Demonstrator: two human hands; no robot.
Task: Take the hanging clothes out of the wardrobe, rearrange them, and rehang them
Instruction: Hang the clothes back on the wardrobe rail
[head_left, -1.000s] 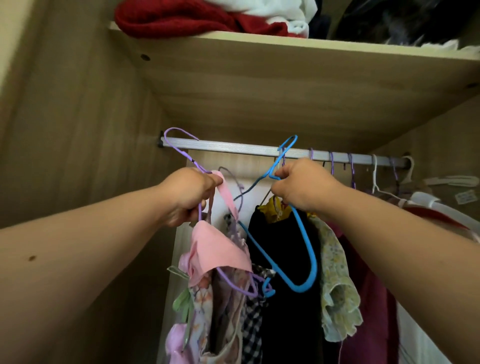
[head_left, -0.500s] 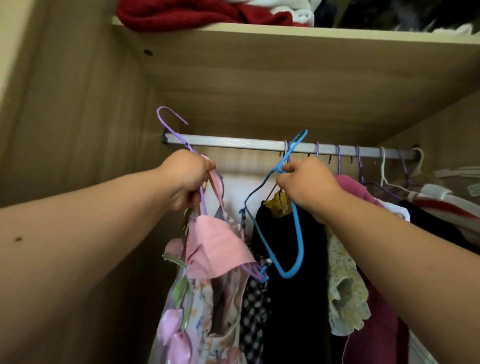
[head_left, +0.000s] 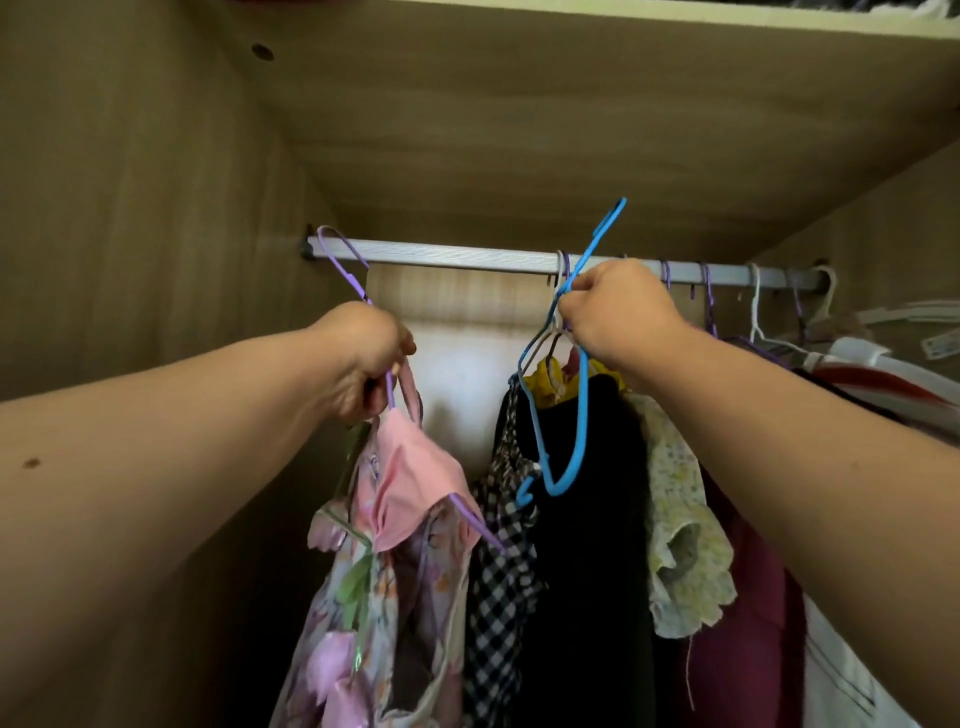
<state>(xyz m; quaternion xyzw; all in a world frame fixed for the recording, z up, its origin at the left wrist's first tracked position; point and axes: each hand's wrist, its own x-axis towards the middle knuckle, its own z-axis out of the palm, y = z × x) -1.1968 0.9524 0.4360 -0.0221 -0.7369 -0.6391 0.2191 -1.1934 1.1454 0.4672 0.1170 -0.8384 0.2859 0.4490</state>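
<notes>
My left hand (head_left: 363, 364) grips the neck of the purple hanger (head_left: 354, 270) carrying the pink floral dress (head_left: 410, 467). Its hook has dropped from above to the left end of the rail (head_left: 467, 258) — seated or not, I can't tell. My right hand (head_left: 618, 312) pinches the empty blue hanger (head_left: 582, 415), whose hook now pokes clear above the rail — I reckon it's coming out.

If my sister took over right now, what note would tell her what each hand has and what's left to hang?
Left hand grips the purple hanger carrying the pink floral dress; its hook is at the left end of the rail, seating unclear.
Right hand grips the empty blue hanger, hook above the rail.
Other clothes already hang on the rail.
Left: seat both hangers, let go.
</notes>
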